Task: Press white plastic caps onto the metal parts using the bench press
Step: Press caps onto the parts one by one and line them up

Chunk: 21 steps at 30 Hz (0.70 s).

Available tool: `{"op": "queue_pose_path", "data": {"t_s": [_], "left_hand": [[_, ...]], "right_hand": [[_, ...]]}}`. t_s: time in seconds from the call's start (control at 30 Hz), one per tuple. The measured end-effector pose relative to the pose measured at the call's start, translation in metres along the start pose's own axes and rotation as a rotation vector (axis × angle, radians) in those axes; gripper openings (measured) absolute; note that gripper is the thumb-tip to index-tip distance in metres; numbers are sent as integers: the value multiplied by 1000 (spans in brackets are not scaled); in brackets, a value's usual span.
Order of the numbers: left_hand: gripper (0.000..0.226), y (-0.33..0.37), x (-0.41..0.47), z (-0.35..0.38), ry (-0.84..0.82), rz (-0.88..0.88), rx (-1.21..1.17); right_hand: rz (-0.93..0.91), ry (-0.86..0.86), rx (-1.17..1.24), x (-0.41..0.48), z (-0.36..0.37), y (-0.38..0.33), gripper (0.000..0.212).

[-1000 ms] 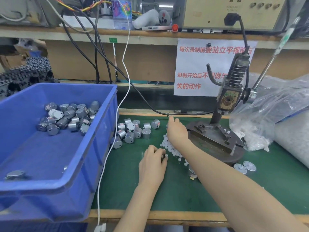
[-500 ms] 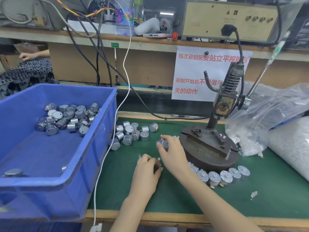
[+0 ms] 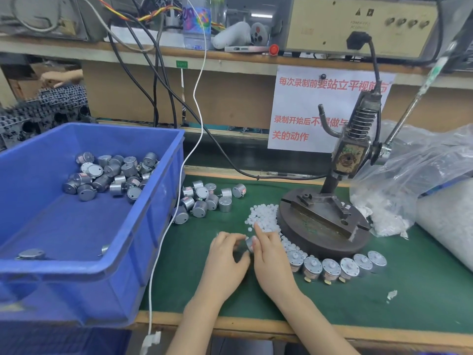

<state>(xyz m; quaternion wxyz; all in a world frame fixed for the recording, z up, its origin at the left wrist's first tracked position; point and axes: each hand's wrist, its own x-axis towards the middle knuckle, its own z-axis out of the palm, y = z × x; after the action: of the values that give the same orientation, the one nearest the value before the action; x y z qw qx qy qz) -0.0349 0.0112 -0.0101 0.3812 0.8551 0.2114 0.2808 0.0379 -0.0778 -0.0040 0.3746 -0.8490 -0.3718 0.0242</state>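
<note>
My left hand [image 3: 226, 262] and my right hand [image 3: 271, 257] meet over the green mat, both pinching one small metal part [image 3: 250, 244] between their fingertips. A heap of white plastic caps [image 3: 263, 217] lies just beyond them, against the round base of the bench press [image 3: 325, 226]. The press column [image 3: 350, 155] rises at the right, its lever slanting up to the right. Several loose metal parts [image 3: 207, 198] lie on the mat to the left. A curved row of several capped parts [image 3: 337, 266] stands before the press base.
A blue bin [image 3: 107, 265] at the left holds several metal parts [image 3: 112, 175]. A clear bag of white caps [image 3: 399, 201] lies right of the press. A white cable [image 3: 176, 201] hangs along the bin's wall. The wooden table edge [image 3: 307, 326] runs near me.
My right hand has come back from the cap heap toward me and joined my left hand on the metal part. The camera has shifted, showing the row of capped parts.
</note>
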Motion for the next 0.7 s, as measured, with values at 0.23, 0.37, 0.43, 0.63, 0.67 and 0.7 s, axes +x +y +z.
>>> {"op": "queue_pose_path", "data": {"t_s": [0.23, 0.37, 0.43, 0.63, 0.67, 0.7], "left_hand": [[37, 3, 1, -10, 101, -182, -297], [30, 4, 2, -9, 108, -190, -272], [27, 4, 3, -9, 114, -190, -248], [27, 2, 2, -8, 117, -169, -207], [27, 2, 3, -8, 116, -165, -193], [27, 3, 3, -8, 114, -162, -179]], "right_hand": [[-7, -2, -86, -3, 1, 0, 44], [-20, -25, -135, -3, 0, -1, 45], [-25, -26, -155, -3, -1, -2, 45], [-87, -60, -276, -5, -1, -6, 48], [-105, -67, -311, -5, -1, -6, 48], [-120, -72, -343, -5, -1, -6, 49]]}}
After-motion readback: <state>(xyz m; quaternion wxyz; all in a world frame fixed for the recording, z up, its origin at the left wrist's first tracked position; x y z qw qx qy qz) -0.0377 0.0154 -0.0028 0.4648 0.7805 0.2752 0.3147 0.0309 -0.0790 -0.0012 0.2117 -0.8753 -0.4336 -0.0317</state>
